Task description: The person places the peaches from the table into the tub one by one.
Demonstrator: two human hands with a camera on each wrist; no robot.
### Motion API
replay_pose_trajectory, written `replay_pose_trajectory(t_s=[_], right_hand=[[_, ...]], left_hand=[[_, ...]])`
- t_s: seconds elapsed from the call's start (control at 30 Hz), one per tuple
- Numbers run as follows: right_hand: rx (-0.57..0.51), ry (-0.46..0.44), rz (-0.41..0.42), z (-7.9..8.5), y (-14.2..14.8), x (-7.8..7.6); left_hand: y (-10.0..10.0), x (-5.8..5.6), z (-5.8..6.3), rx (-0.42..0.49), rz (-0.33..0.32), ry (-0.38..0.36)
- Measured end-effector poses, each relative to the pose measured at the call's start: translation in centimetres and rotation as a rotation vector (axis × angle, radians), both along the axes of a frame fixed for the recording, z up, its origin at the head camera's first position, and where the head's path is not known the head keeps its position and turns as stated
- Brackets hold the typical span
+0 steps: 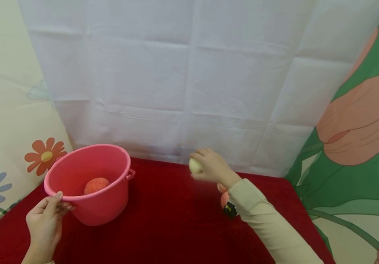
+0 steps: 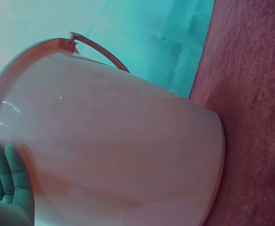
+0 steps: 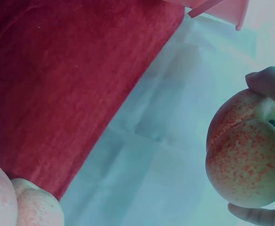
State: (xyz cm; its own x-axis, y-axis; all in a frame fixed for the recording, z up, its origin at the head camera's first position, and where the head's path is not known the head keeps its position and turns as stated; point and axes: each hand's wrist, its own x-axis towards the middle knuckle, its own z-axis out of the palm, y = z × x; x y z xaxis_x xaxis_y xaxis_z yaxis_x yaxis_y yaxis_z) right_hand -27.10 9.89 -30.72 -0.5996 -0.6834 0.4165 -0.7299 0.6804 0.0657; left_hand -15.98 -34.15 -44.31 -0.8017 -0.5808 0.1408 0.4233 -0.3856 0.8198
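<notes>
Closest to me, at the bucket's near left side, I have the left hand [image 1: 46, 216] pinching its rim, thumb over the edge and the other fingers against the outer wall. The bucket [image 1: 110, 207] rests on the red tabletop [image 1: 169, 227], and inside it I make out a round red thing [image 1: 96, 185]. Right of the bucket, partly hidden by the right sleeve [image 1: 278, 227], I get two pink fruits [image 3: 37, 207] side by side. Slightly beyond them, well apart from the bucket, the right hand [image 1: 212, 167] holds a peach [image 3: 245, 160] over the tabletop, fingers curled round it. Behind the bucket hangs a creased white sheet [image 1: 143, 73].
</notes>
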Motion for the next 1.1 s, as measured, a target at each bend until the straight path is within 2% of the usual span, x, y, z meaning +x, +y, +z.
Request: replay_pose_trajectory(t_s=[0.2, 0.3, 0.43, 0.5, 0.57, 0.63, 0.7, 0.77, 0.87, 0.97, 1.1], right_hand=[[-0.01, 0.017, 0.014, 0.9, -0.2, 0.2], [-0.006, 0.026, 0.016, 1.2, -0.3, 0.2], [-0.008, 0.03, 0.016, 1.7, -0.6, 0.3], [-0.011, 0.033, 0.02, 1.9, -0.7, 0.3], [-0.014, 0.037, 0.025, 2.1, -0.8, 0.3], [-0.022, 0.055, 0.038, 2.1, -0.9, 0.3], [-0.025, 0.066, 0.046, 2.3, -0.9, 0.2], [-0.025, 0.075, 0.052, 2.4, -1.0, 0.3], [-0.024, 0.069, 0.051, 2.7, -1.1, 0.4], [-0.023, 0.069, 0.052, 2.9, -1.2, 0.5], [-0.031, 0.068, 0.061, 3.1, -1.5, 0.6]], left_hand=[[-1.2, -0.9, -1.8, -0.008, 0.001, 0.017], [-1.1, -0.8, -1.6, -0.009, -0.003, 0.025], [-0.5, -0.4, -0.6, 0.018, 0.003, -0.005], [-0.6, -0.5, -0.9, 0.003, -0.012, 0.031], [-0.5, -0.4, -0.8, -0.005, -0.018, 0.044], [0.5, 0.2, 0.6, 0.031, -0.005, 0.018], [-0.3, -0.4, -0.5, 0.036, 0.009, 0.015], [-0.5, -0.6, -0.7, 0.067, 0.03, -0.042], [-1.7, -1.3, -2.4, 0.008, 0.024, -0.02], [-0.3, -0.3, -0.5, -0.005, 0.018, -0.028], [0.0, 0.0, 0.0, -0.007, 0.019, -0.026]])
